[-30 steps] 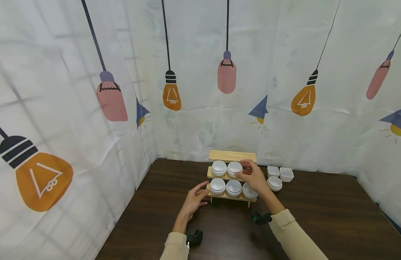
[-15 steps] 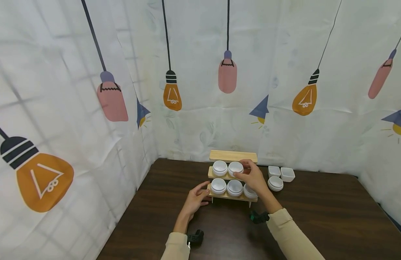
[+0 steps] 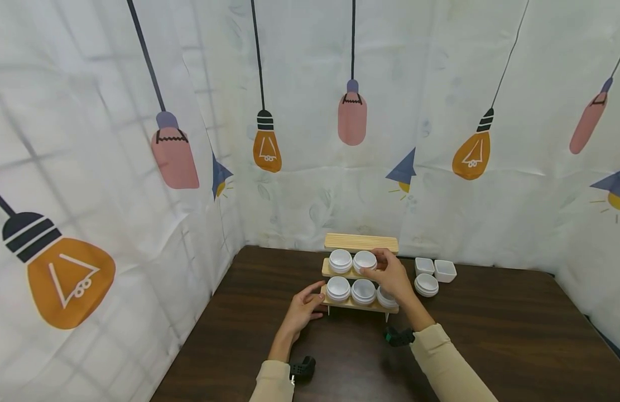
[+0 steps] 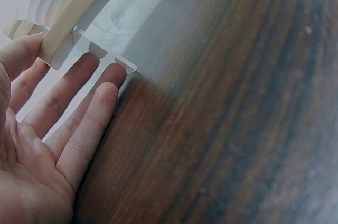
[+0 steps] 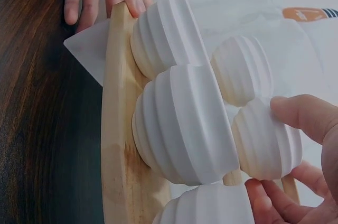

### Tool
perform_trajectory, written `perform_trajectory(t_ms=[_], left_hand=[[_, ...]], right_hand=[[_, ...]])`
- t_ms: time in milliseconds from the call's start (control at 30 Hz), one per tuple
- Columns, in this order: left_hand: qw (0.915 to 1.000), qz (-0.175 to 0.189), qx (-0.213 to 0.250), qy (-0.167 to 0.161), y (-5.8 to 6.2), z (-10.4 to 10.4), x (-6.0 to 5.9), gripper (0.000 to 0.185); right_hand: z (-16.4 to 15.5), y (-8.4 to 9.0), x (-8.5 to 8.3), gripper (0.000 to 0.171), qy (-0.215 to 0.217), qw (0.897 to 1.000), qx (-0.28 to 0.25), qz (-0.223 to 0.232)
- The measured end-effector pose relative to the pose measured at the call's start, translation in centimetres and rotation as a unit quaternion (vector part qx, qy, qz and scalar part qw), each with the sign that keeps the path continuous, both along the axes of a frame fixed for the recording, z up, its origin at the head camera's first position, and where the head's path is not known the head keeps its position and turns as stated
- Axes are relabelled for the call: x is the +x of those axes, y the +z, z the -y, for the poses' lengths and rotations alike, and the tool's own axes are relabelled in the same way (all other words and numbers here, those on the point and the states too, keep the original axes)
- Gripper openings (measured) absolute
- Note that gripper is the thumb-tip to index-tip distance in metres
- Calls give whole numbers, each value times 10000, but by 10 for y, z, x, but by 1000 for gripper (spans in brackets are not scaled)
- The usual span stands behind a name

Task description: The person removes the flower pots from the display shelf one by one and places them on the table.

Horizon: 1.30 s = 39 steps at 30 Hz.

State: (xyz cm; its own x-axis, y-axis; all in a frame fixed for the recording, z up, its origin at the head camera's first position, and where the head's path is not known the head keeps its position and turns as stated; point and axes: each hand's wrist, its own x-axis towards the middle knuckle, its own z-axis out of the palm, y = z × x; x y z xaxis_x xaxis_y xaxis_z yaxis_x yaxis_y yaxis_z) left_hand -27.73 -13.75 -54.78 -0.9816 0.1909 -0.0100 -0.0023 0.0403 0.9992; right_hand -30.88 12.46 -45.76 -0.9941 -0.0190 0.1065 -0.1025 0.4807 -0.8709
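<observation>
While my left hand (image 3: 303, 305) rests with straight fingers against the near-left end of the wooden rack (image 3: 360, 304) on the dark bench (image 3: 490, 335), my right hand (image 3: 392, 276) reaches further back — thumb and fingers pinching the ribbed white bowl (image 3: 364, 260) on the middle shelf, beside its twin (image 3: 340, 260) — square dishes (image 3: 434, 268) sit beyond, to the right

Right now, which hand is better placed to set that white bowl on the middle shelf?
Right. The right hand already pinches the white ribbed bowl on the middle shelf, while the left hand steadies the rack's bottom shelf.
</observation>
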Motion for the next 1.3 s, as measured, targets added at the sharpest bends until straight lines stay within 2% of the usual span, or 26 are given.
perform_trajectory(t_ms=[933, 1300], left_hand=[[10000, -35, -12, 4, -3, 0, -2, 51], [10000, -3, 15, -12, -3, 0, -2, 51]], right_hand=[[-4, -3, -1, 60, 66, 9996, -189, -192], [-6, 1, 1, 61, -54, 9990, -437, -1]])
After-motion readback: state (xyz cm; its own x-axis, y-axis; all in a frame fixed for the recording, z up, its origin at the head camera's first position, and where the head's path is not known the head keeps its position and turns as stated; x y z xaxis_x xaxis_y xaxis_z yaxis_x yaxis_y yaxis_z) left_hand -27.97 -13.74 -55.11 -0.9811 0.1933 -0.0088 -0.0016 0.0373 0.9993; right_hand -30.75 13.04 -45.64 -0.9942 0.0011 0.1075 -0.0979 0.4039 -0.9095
